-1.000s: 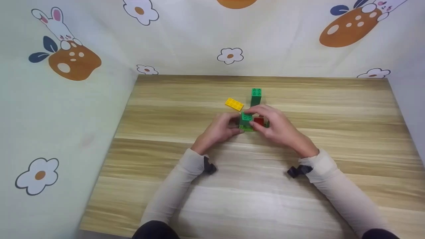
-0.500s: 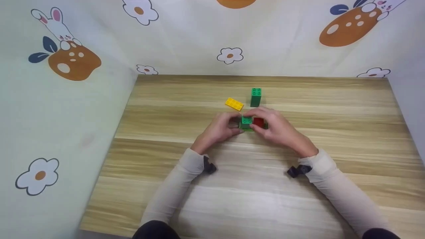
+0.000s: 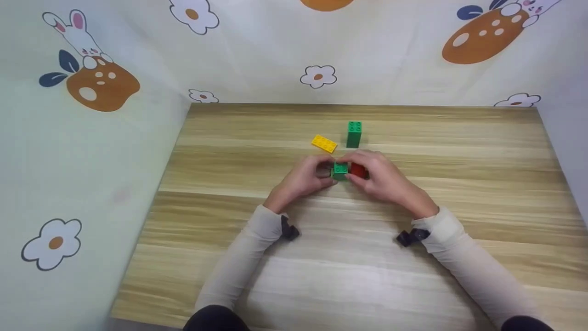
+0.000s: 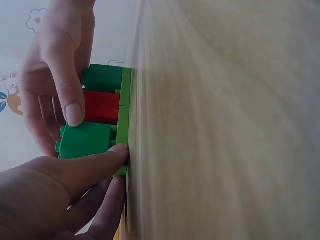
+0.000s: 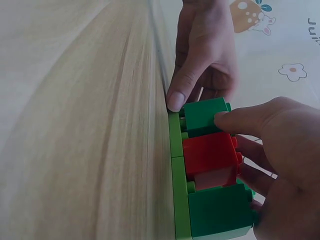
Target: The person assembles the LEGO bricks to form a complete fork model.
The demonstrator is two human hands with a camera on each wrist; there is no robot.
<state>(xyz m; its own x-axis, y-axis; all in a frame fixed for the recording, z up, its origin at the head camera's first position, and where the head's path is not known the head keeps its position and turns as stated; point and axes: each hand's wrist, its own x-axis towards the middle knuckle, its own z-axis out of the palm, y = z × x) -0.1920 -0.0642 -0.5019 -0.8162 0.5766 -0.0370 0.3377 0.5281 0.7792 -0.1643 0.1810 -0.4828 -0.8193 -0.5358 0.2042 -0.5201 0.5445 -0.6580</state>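
Observation:
In the head view my right hand pinches a green building brick between thumb and fingers. My left hand grips the left end of a light green base plate, its thumb on the near edge. The wrist views show the pinched brick slightly above the plate, with studs visible in the gap. A red brick sits on the plate beside it. Beyond that, another green brick stands on a second light green plate placed end to end with the first. My right hand partly covers these in the head view.
A tall green block stands upright behind the hands on the wooden table. To its left lies a flat yellow plate with studs up. Patterned cloth walls rise behind and at the sides of the table.
The pinched green brick has come down and slightly nearer over the light green plate, my right hand lowering with it. My left hand stays in place.

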